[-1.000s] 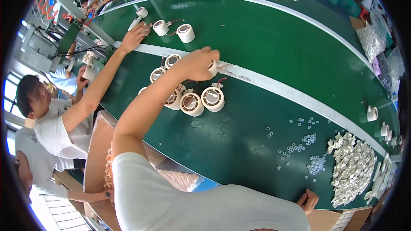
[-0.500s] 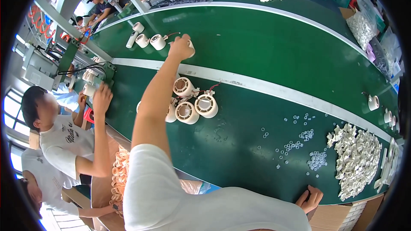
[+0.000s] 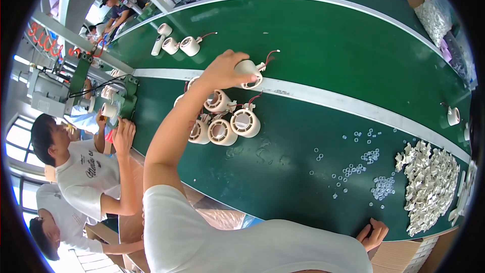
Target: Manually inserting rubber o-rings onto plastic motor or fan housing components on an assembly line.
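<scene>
My left hand (image 3: 228,71) is closed around a cream round motor housing (image 3: 249,74) with a thin red lead. It is held above the pale rail between the two green surfaces. Just below, several similar cream housings (image 3: 245,123) stand close together on the near green table, grey discs showing in their round openings and short red wires on some. My right hand (image 3: 373,234) rests at the table's near edge at lower right, fingers loosely bent, thumb apart, with nothing visible in it. The nearest things to it are small clear rings (image 3: 383,187) and a heap of white plastic pieces (image 3: 430,187).
More housings (image 3: 190,46) stand on the far green belt (image 3: 323,35) at left, another housing (image 3: 453,116) at far right. A co-worker (image 3: 91,167) on the left handles a housing at a bench machine (image 3: 113,106). A pale rail (image 3: 323,98) divides the surfaces.
My left hand has moved right and nearer from the far belt, bringing the held housing over the rail. The view has shifted slightly; my right hand stays at the table edge.
</scene>
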A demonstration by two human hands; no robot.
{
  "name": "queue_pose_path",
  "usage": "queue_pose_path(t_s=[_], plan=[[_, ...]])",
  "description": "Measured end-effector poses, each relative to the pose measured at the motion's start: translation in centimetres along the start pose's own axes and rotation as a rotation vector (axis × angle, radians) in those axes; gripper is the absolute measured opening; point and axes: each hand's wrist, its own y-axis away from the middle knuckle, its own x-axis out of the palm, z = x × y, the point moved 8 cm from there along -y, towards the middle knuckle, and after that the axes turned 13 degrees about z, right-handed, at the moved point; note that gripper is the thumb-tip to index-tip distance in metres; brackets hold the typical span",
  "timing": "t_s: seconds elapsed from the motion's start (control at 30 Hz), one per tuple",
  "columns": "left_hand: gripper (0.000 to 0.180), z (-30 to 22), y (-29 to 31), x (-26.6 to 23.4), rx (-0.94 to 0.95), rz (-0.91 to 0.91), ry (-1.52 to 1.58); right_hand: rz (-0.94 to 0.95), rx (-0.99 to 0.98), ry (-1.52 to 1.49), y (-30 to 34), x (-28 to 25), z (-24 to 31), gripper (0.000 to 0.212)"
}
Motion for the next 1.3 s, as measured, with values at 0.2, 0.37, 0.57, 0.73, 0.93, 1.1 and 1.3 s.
queue_pose_path(t_s=[0.2, 0.37, 0.57, 0.73, 0.93, 1.1, 1.3], plan=[[0.044, -1.6, -1.0, 1.6, -0.162, 0.226, 0.101, 0.006, 0.017, -0.005, 0.3, 0.1, -0.3, 0.024], [0.043, -0.2, 0.5, 2.2, -0.053, 0.557, 0.204, 0.000, 0.008, 0.003, 0.5, 0.2, -0.8, 0.024], [0.033, 4.7, -1.0, -1.9, 0.102, 0.505, 0.418, 0.007, 0.015, 0.022, -0.1, 0.3, -0.4, 0.024], [0.056, 15.1, -3.9, -6.9, -0.619, -0.414, -0.539, -0.018, 0.019, 0.016, 0.4, 0.1, -0.5, 0.024], [0.062, 20.7, -4.7, -5.5, -0.613, -0.318, -0.236, -0.013, 0.018, 0.016, 0.1, -0.2, 0.0, 0.023], [0.051, 6.8, -2.6, -5.0, -0.343, -0.341, -0.149, -0.023, -0.011, 0.006, -0.3, -0.9, 0.4, 0.023], [0.042, -15.1, 6.8, -1.1, 0.261, -0.291, 0.143, 0.169, -0.072, -0.412, -3.7, -1.4, 2.5, 0.023]])
